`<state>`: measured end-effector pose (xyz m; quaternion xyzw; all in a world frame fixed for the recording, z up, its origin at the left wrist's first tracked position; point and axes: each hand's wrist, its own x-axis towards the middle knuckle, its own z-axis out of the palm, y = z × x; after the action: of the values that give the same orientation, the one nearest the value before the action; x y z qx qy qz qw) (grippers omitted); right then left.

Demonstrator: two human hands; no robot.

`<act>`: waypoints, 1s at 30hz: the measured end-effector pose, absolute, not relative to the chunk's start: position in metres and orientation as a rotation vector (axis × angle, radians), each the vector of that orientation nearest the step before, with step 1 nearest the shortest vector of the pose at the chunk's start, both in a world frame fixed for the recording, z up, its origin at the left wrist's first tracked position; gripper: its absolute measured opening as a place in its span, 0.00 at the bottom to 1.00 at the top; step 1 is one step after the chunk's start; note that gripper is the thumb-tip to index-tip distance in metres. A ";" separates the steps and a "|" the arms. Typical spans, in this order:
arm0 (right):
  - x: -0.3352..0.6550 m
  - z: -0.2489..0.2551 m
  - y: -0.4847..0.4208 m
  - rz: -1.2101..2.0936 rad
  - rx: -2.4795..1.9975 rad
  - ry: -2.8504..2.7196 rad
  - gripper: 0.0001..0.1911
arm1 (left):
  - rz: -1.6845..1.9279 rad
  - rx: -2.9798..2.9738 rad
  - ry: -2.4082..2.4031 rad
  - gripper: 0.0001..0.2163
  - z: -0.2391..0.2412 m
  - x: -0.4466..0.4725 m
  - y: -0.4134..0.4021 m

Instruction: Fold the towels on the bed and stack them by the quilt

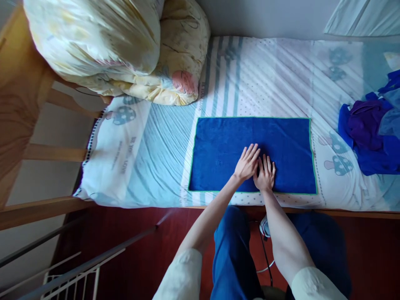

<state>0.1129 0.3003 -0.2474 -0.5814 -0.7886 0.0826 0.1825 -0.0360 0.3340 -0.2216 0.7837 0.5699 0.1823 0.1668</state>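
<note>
A blue towel (218, 146) with a green edge lies spread flat on the bed, its long side along the bed's front edge. My left hand (248, 162) rests palm down near the towel's middle, fingers stretched out. Right beside it, my right hand (265, 173) also lies flat on the cloth with its fingers extended. The two hands touch or nearly touch at the thumbs. Neither one holds anything.
Bunched yellow bedding (175, 75) is piled at the back left. Crumpled blue and purple clothes (368, 129) lie at the right on the patterned bed sheet (162, 150). A wooden bed frame (56, 152) stands at the left, with a white wire rack (75, 281) below.
</note>
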 end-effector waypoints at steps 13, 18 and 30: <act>0.112 -0.239 0.300 0.260 -1.680 -2.246 0.32 | 0.484 1.927 2.080 0.28 -0.233 -0.165 0.341; 0.110 -0.237 0.301 0.250 -1.696 -2.259 0.31 | 0.543 1.735 2.267 0.29 -0.236 -0.209 0.346; 0.082 -0.211 0.319 0.379 -1.760 -2.324 0.29 | 0.754 1.680 2.285 0.30 -0.234 -0.205 0.346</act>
<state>0.0819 0.3189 -0.2113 -0.5956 -0.7866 0.1282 0.1006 -0.2046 0.3464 -0.2341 0.5694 0.7745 0.2555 0.1033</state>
